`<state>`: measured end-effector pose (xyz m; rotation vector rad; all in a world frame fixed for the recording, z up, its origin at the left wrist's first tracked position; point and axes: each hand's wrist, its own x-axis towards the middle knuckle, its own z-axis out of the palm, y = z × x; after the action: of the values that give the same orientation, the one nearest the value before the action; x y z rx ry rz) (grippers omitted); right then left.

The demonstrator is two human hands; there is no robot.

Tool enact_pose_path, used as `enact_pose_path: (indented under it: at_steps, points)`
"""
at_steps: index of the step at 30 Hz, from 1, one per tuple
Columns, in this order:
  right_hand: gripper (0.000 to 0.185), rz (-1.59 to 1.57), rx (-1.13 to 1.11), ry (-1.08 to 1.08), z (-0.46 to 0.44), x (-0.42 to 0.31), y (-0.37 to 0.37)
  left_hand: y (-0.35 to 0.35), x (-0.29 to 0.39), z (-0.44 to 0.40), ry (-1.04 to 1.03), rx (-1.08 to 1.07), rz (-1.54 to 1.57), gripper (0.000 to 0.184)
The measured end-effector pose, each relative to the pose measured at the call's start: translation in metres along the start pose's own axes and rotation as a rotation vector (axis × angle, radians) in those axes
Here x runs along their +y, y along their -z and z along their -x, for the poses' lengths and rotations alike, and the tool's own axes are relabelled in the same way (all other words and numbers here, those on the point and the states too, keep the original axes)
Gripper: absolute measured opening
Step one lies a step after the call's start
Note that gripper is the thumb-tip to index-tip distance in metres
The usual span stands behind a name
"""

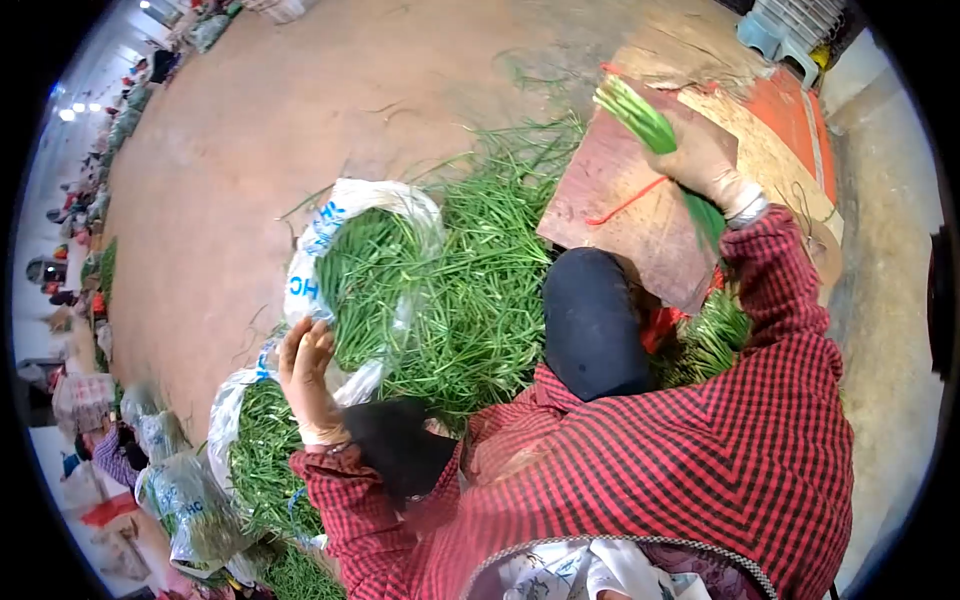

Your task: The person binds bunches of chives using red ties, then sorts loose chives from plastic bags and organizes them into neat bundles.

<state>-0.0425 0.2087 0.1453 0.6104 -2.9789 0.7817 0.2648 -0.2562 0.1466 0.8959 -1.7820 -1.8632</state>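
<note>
My right hand (695, 162), in a pale glove, is closed around a bunch of chives (640, 115) above a board. The pale cut ends point up and left, and dark green leaves hang below the hand. A red tie (628, 203) lies on the board (600, 190) beneath. My left hand (311, 378), gloved too, is raised beside a clear plastic bag (303, 262) with blue print. Its fingers are extended and slightly bent, with nothing visible in them. Loose chives (490, 290) spill from the bag in a wide heap towards the board.
A second bag of greens (262, 455) stands at lower left, near a filled bag (195, 505). More chives (715, 340) lie beside my right knee. A stool (785, 45) stands at top right, along the wall. Goods and people line the far left.
</note>
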Motion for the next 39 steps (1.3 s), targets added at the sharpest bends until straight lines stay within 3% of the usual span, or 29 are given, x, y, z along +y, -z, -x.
enact_pose_path:
  at_steps: [2,3,5,6,8,9,10,11,13,14,17,19,20,22,24,26,27,28,29,30,31,32,34,35,37,38,39]
  points:
    - [0.047,0.201,-0.107,-0.112,-0.004,0.03,-0.031,0.035,-0.03,-0.014,0.103,0.051,0.007,0.036]
    - [0.05,0.091,-0.213,-0.266,-0.004,0.008,-0.03,0.055,-0.044,-0.021,0.136,0.067,0.019,0.037]
    - [0.05,0.123,-0.128,-0.277,-0.002,0.012,-0.044,0.071,-0.056,-0.027,0.173,0.107,0.034,0.037]
    - [0.051,0.141,-0.037,-0.27,-0.009,0.016,-0.063,0.077,-0.057,-0.029,0.186,0.138,0.01,0.037]
    - [0.059,0.024,0.044,-0.012,-0.006,0.063,-0.093,0.104,-0.063,-0.031,0.217,0.173,-0.061,0.036]
    - [0.059,0.176,-0.044,-0.085,0.0,0.041,-0.089,0.106,-0.06,-0.028,0.234,0.187,-0.07,0.035]
    - [0.057,0.229,0.084,-0.097,0.013,0.014,-0.09,0.119,-0.066,-0.031,0.262,0.176,-0.107,0.033]
    - [0.06,0.333,0.063,-0.056,0.016,0.015,-0.084,0.129,-0.071,-0.033,0.292,0.139,-0.077,0.032]
    - [0.076,0.263,-0.12,-0.176,0.008,0.032,-0.077,0.133,-0.083,-0.043,0.379,0.069,-0.125,0.035]
    - [0.081,0.573,-0.023,-0.163,0.004,0.043,-0.084,0.141,-0.099,-0.052,0.395,0.015,-0.143,0.038]
    - [0.073,0.679,0.051,-0.006,-0.026,-0.022,-0.087,0.142,-0.128,-0.075,0.562,-0.088,-0.157,0.042]
    - [0.06,-0.019,-0.087,0.214,-0.05,-0.089,-0.116,0.141,-0.145,-0.087,0.665,-0.105,-0.12,0.048]
    - [0.048,0.076,-0.149,0.378,-0.061,-0.108,-0.149,0.144,-0.163,-0.095,0.718,-0.079,-0.012,0.051]
    - [0.044,0.02,-0.321,0.649,-0.067,-0.184,-0.215,0.146,-0.171,-0.103,0.748,0.046,0.259,0.045]
    - [0.045,0.043,-0.697,0.716,-0.069,-0.267,-0.273,0.161,-0.205,-0.12,0.706,0.129,0.423,0.038]
    - [0.048,0.139,-1.032,0.746,-0.08,-0.324,-0.341,0.176,-0.232,-0.145,0.665,0.236,0.542,0.053]
    - [0.049,0.232,-1.16,0.702,-0.087,-0.356,-0.371,0.183,-0.239,-0.161,0.64,0.265,0.587,0.026]
    - [0.05,0.326,-1.282,0.652,-0.096,-0.385,-0.4,0.184,-0.221,-0.171,0.548,0.392,0.442,0.022]
    - [0.051,0.371,-1.219,0.708,-0.107,-0.41,-0.422,0.184,-0.206,-0.181,0.458,0.512,0.294,0.019]
    - [0.052,0.414,-1.157,0.758,-0.12,-0.432,-0.442,0.222,-0.244,-0.193,0.201,0.634,-0.162,0.017]
    - [0.051,0.336,-0.933,0.84,-0.134,-0.45,-0.465,0.236,-0.233,-0.197,0.133,0.737,-0.156,0.019]
    - [0.05,0.172,-0.628,0.862,-0.147,-0.469,-0.476,0.239,-0.204,-0.195,0.087,0.816,0.058,0.02]
    - [0.047,-0.238,-0.423,0.819,-0.18,-0.511,-0.459,0.236,-0.16,-0.19,0.017,0.896,0.43,0.023]
    - [0.069,-0.183,-0.784,0.842,-0.227,-0.524,-0.443,0.235,-0.15,-0.187,-0.022,0.904,0.473,0.025]
    - [0.035,-0.228,-0.406,0.795,-0.212,-0.528,-0.484,0.243,-0.162,-0.182,-0.106,0.888,0.407,0.026]
    - [0.035,-0.224,-0.413,0.802,-0.193,-0.524,-0.491,0.242,-0.157,-0.181,-0.038,0.869,0.323,0.026]
    - [0.039,0.047,-0.627,0.859,-0.178,-0.523,-0.496,0.244,-0.157,-0.18,0.031,0.848,0.237,0.026]
